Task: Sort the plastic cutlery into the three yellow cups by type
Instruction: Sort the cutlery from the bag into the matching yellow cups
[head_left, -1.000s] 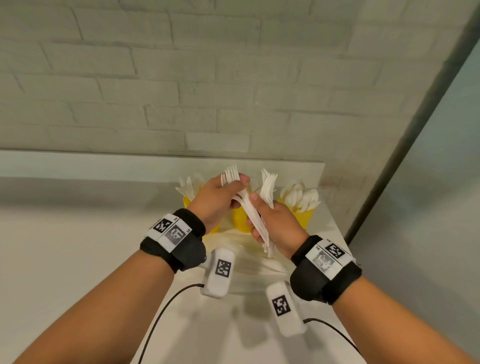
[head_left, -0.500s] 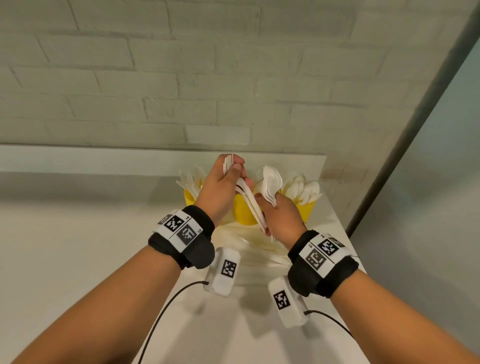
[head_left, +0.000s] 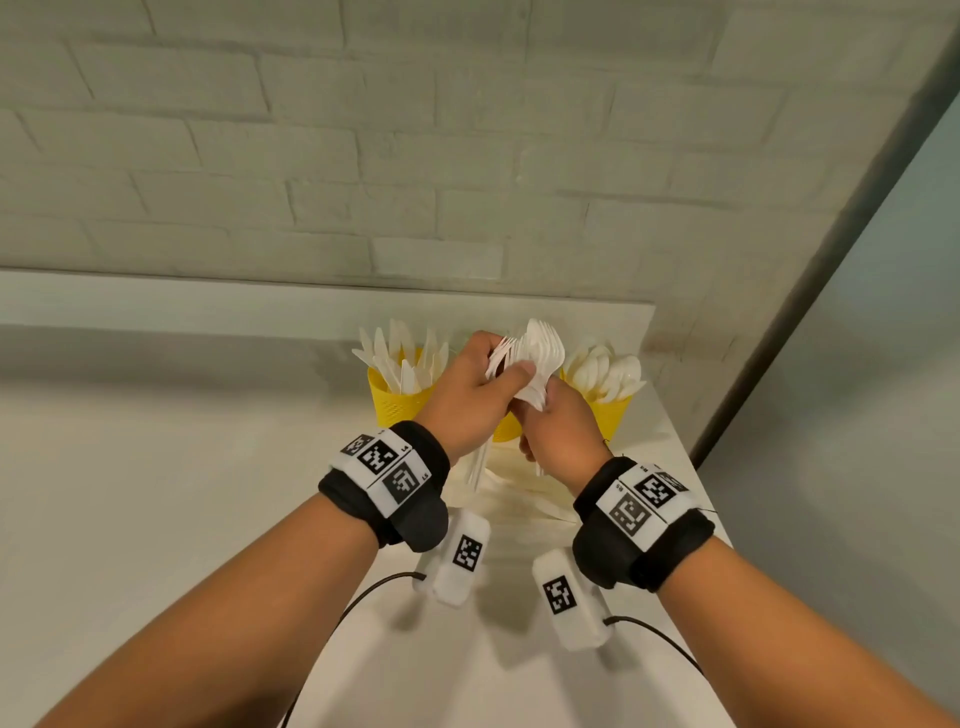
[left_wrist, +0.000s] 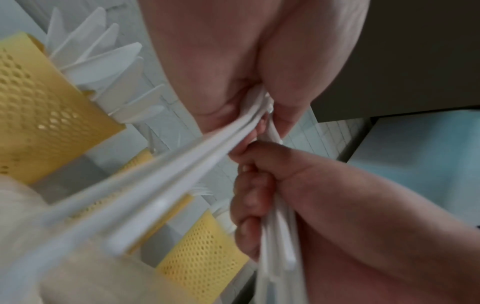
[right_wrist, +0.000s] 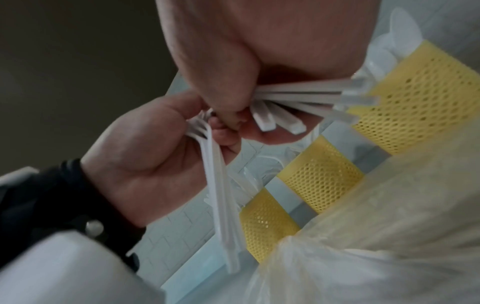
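Change since earlier frames: the two fork bundles, apart a second ago, are now pressed together above the middle cup, and both hands have closed in on each other.

Left hand (head_left: 470, 397): fingers curled round a bundle of white plastic forks (head_left: 524, 358), thumb across the necks; thin ribbed handles hang down below the palm.
Right hand (head_left: 563, 431): at 4 o'clock of the left hand, touching it, clamped on a second sheaf of fork handles (right_wrist: 306, 96).

Left cup (head_left: 392, 402): yellow perforated plastic, holds flat pointed knives (head_left: 400, 353), fanned.
Middle cup (head_left: 506, 428): same mesh plastic, mostly hidden behind the hands; contents cannot be told.
Right cup (head_left: 610, 415): at 3 o'clock of the hands, holds rounded glossy spoons (head_left: 605, 371).

Counter (head_left: 156, 493): smooth, white, matte.
Thin translucent plastic bag (right_wrist: 376, 236): crumpled, before the cups.
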